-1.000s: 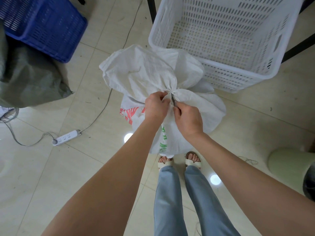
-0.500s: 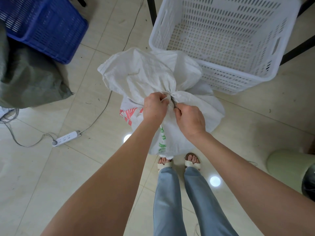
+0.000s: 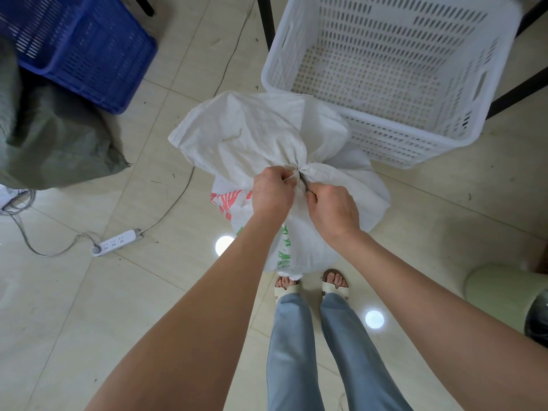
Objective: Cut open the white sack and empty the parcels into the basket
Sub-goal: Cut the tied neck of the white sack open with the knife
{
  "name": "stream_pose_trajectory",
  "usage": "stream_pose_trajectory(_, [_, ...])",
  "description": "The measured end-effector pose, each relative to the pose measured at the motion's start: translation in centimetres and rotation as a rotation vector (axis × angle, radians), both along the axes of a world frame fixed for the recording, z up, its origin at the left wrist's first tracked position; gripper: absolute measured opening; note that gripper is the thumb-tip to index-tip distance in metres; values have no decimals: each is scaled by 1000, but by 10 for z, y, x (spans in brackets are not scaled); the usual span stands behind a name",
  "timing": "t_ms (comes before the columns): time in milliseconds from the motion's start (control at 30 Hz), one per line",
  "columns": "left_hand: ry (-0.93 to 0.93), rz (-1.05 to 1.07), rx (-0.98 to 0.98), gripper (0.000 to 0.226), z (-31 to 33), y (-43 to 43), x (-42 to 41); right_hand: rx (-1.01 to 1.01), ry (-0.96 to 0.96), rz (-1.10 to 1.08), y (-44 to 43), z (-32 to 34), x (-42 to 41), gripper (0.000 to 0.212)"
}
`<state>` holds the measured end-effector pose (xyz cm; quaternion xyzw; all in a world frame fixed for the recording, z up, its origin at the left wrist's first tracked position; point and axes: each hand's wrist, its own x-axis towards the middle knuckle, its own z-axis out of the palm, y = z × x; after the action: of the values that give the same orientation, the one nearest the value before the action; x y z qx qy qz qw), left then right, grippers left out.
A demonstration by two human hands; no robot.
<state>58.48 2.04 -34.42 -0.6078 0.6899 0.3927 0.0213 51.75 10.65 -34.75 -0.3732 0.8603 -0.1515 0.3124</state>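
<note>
On the tiled floor (image 3: 89, 307), right in front of the person's sandalled feet (image 3: 311, 287), stands the white sack (image 3: 252, 134) – woven plastic, red and green print on its lower side, neck bunched and tied shut, the loose top flaring out above the tie. Left hand (image 3: 274, 192) has its grip closed on the gathered neck, fingers pinching the bunched fabric. Right hand (image 3: 333, 210) is fisted around a small dark blade (image 3: 304, 183), the tip pushed in at the tie point between the two hands; can't tell what kind of cutter it is, most of it is hidden in the fist. Sack not yet opened, no parcels visible. The white basket (image 3: 385, 137) – perforated plastic, nothing in it – sits just beyond the sack, near wall touching or nearly touching the sack's flared top; dark frame legs (image 3: 267, 22) show behind it. Off to the left, a blue crate (image 3: 89, 69) and a grey-green sack (image 3: 53, 143) slumped against it. A white power strip (image 3: 117, 242) lies on the floor left of the person, its grey cable (image 3: 175, 203) running up past the sack. A pale green round object (image 3: 501, 289) sits at the right edge.
</note>
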Motion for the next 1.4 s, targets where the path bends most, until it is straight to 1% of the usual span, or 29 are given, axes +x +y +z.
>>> stream_pose_trajectory(467, [-42,-30,-13,16,1,-4,3,-36,-37,2,6,6,3,28])
stream_pose_trajectory(600, [-14,-25,-10,22,4,2,-1,-16,-55,-37,-1,3,1,28])
stream_pose_trajectory(700, [0,-1,-8,21,3,0,4,-30,-152,-75,-1,3,0,36])
stream_pose_trajectory(800, [-3,15,-14,22,3,2,8,-4,-316,-75,-2,5,-8,30])
stream_pose_trajectory(867, [-5,7,-16,22,2,3,7,35,-359,-33,-3,8,-13,27])
stream_pose_trajectory(900, [-4,3,-15,22,2,4,6,40,-330,2,-3,9,-15,26])
stream_pose_trajectory(1000, [-2,2,-2,21,4,2,6,21,-82,96,1,9,-11,27])
stream_pose_trajectory(1067, [-4,-11,7,19,3,3,5,8,-6,93,6,8,-6,28])
stream_pose_trajectory(1167, [-8,-10,13,17,4,3,6,24,-2,51,4,6,-2,30])
stream_pose_trajectory(1267, [-22,-14,-4,16,6,1,9,-1,2,42,0,5,2,30])
stream_pose_trajectory(1400, [-105,-112,-151,16,10,1,13,-10,23,45,1,10,0,32])
